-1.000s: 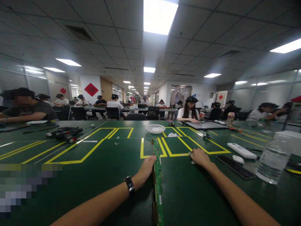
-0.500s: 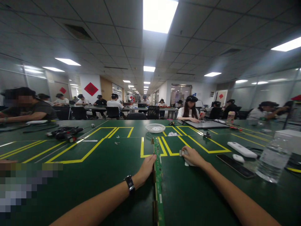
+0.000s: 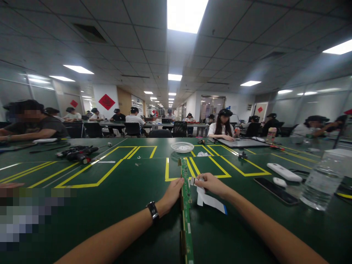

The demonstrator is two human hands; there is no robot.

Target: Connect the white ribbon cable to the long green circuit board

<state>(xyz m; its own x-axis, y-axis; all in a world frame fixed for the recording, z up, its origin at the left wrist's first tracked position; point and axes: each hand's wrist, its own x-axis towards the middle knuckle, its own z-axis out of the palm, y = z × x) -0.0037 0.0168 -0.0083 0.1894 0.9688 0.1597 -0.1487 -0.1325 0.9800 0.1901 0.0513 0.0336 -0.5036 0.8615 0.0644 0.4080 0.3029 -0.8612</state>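
Green table, which I view across its length. Over it, the long circuit board runs away from me; my left hand grips its left edge towards the far end, most of its length lying nearer. Just right of the board, my right hand pinches the white ribbon cable beside its connector, the blue-tipped tail trailing below the fingers.

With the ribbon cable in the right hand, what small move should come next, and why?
Probably ease the right hand slightly left, aligning the white ribbon cable with the green board: the cable's held end is close beside the board, which the left hand holds.
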